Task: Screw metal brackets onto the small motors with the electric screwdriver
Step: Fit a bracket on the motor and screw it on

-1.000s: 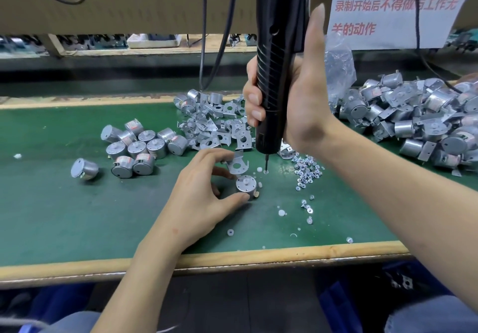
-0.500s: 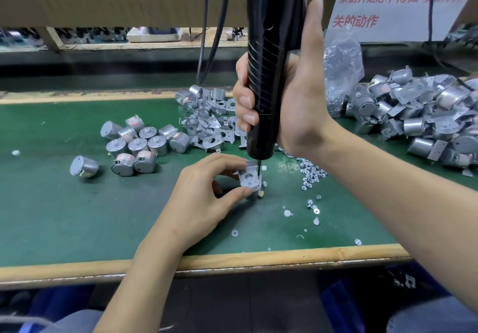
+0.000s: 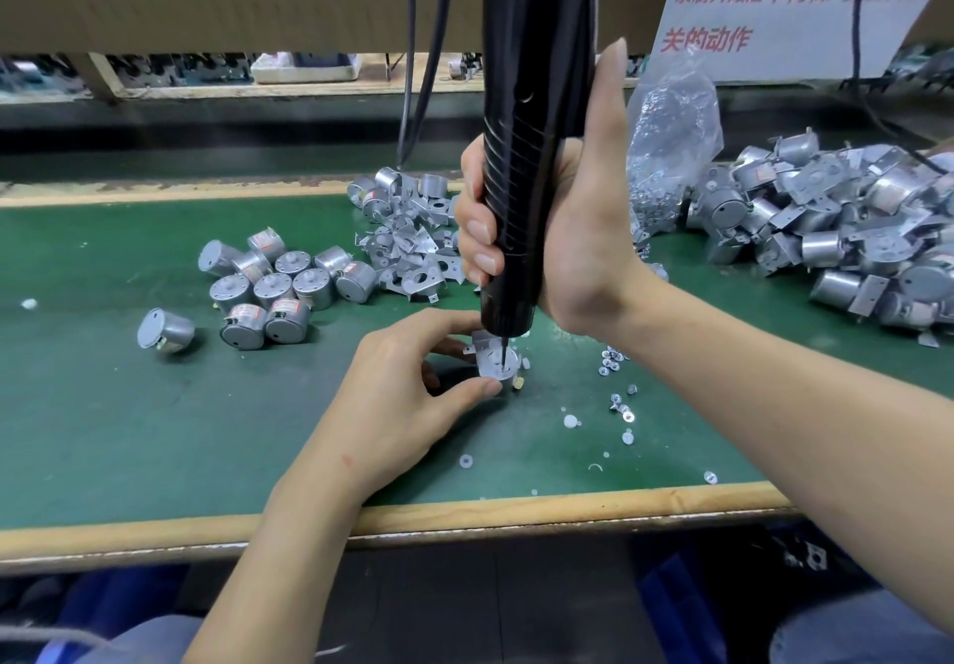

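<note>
Pinching bracket-topped motor (image 3: 495, 368), left fingers (image 3: 480, 387); right fingers (image 3: 477, 230) wrapping screwdriver (image 3: 526, 147); open mat (image 3: 155, 431) leftward, front edge (image 3: 464, 511) near.

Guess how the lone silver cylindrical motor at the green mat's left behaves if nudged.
The lone silver cylindrical motor seems to lie on its curved side, so it would probably roll. Its metal can looks rigid and likely dense for its size. The smooth shell may slip in a light pinch.
</note>
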Motion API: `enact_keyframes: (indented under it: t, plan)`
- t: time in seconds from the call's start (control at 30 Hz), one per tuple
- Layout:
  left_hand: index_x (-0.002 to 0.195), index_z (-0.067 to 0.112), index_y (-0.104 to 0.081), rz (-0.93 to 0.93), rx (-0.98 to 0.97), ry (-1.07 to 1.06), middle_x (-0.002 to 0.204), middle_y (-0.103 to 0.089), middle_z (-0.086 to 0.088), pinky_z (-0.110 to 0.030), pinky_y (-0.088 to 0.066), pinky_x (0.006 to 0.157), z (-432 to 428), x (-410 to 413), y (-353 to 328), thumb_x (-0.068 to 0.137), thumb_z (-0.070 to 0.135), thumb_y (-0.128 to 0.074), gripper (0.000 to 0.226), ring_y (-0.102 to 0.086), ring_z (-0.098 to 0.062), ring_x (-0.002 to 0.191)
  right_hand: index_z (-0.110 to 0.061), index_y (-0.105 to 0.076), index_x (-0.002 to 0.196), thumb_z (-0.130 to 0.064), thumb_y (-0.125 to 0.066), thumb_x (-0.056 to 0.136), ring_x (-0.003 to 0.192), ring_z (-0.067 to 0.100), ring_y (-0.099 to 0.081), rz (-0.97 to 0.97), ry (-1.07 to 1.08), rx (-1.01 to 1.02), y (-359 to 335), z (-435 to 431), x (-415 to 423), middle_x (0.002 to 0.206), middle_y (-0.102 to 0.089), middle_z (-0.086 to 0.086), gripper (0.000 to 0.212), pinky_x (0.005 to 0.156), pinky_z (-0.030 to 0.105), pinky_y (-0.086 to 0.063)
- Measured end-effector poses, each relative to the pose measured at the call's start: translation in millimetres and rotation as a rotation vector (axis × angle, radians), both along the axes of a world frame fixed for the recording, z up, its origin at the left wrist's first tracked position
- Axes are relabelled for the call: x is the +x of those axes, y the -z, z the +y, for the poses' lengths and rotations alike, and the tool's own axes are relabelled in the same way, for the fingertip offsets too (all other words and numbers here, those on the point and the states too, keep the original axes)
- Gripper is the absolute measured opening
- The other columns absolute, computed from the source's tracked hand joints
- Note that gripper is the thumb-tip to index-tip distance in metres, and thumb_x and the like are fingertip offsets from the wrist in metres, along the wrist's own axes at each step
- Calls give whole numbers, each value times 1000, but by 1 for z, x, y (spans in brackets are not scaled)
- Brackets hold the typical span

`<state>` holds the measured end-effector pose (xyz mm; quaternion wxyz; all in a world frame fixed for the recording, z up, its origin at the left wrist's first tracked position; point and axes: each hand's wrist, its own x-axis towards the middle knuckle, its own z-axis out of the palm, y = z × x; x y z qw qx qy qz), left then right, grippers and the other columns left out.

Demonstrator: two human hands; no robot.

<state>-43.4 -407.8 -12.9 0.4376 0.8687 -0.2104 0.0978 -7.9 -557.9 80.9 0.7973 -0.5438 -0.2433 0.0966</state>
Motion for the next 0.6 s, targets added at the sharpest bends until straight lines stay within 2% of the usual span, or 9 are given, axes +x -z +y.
enact_keyframes:
  t: [0.23, 0.4, 0.53, 0.6]
  plan:
    - [111, 35, -67, -19, 19, 9, 104, -67, 21, -15, -47, 64, 0, 0, 0, 79, 23, -82, 38, -64, -2, 97, -11, -45, 69, -73, 2, 90, 41, 18, -38, 4, 5, 18, 1, 1, -1, 51, -42, 1, 80, 52, 31, -31]
    - [111, 31, -68, -16, 32, 5, 103, -67, 20, -14, -45, 64, -1, 0, 0, 79, 23, -82, 36, -63, 0, 95, -12, -46, 69, -72, 3, 91, 42, 18, -38, 2, 4, 16, 3, 2, -2, 52, -43, 1, 81, 52, 30, -32]
    - [110, 30, -66, -16, 69, -11, 95, -65, 28, -4, -38, 65, -3, -1, 0, 74, 30, -85, 41, -57, 14, 79, -13, -46, 68, -73, 1, 87, 41, 18, -37, 4, 1, 15, 3, 3, -3, 51, -42, 1, 79, 51, 30, -32]
    - [110, 32, -62, -8, 104, -23, 93, -62, 32, -2, -36, 70, -6, -2, 1, 72, 32, -86, 46, -54, 17, 81, -12, -46, 66, -74, -1, 84, 40, 18, -36, 12, -8, 25, 3, 4, -3, 49, -42, 2, 79, 49, 29, -32]
